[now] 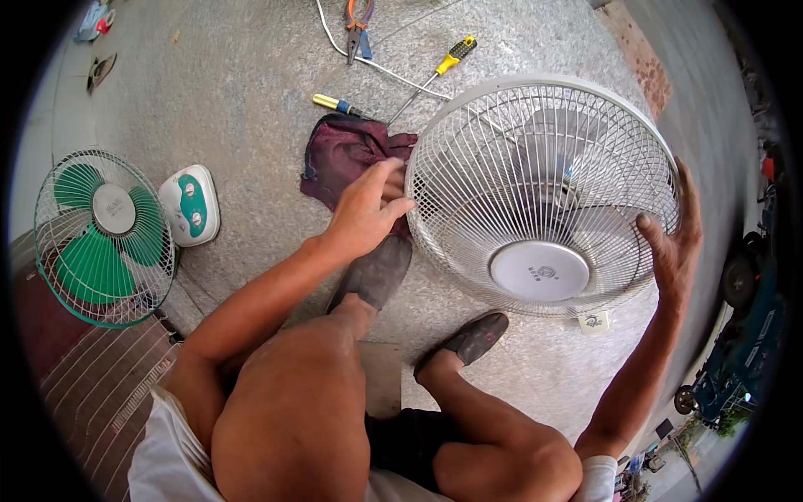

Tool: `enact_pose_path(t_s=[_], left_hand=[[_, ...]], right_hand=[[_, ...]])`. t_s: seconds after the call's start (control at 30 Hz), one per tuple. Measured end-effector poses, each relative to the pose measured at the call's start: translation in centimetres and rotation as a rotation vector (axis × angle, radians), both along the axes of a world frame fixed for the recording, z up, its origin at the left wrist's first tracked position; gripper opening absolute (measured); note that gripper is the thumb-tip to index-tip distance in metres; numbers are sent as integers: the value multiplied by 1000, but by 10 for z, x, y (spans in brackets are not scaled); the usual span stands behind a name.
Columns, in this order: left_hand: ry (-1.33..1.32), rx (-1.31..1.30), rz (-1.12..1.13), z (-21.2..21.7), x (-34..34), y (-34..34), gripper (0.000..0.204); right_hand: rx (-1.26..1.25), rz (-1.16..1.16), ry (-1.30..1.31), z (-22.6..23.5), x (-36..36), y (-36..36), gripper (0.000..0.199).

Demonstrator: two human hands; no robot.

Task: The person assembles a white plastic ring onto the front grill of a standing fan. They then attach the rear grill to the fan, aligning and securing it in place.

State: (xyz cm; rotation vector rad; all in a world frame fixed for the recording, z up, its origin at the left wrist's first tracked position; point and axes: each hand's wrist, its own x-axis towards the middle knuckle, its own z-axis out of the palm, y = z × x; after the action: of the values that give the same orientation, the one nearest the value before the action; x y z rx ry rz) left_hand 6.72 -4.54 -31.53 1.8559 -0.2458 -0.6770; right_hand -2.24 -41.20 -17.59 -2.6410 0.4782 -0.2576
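A fan with a round, silver-grey wire guard (468, 226) stands before me, tilted, its round silver badge (539, 270) low on the front. At the guard's right rim is my right hand (679, 230), fingers along the outer edge and thumb over the front wires. My left hand (365, 209) is beside the left rim with thumb and fingers apart; the fingers are slightly blurred. Whether its thumb touches the rim I cannot tell. Behind that hand lies a crumpled dark maroon cloth (351, 155) on the floor.
Past the cloth lie a yellow-and-black screwdriver (456, 55), another yellow-and-blue handle (336, 105), orange-handled pliers (358, 33) and a white cord (393, 71). To the left stand a green fan (96, 243) and a white-and-green control base (191, 205). My feet are close below the grey fan.
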Motion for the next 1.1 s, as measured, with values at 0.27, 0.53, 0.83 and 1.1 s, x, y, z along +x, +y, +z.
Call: enact_pose_path(t_s=[0.27, 0.53, 0.83, 1.1], left_hand=[[-269, 58, -31, -5, -16, -8, 60], [-233, 83, -92, -5, -8, -13, 58], [8, -122, 169, -12, -12, -20, 50], [118, -97, 162, -27, -14, -13, 42]], right_hand=[[13, -2, -61, -6, -3, -2, 97], [1, -47, -139, -14, -5, -2, 78], [-126, -156, -219, -14, -14, -3, 50], [-184, -200, -313, -12, -77, 57, 34]])
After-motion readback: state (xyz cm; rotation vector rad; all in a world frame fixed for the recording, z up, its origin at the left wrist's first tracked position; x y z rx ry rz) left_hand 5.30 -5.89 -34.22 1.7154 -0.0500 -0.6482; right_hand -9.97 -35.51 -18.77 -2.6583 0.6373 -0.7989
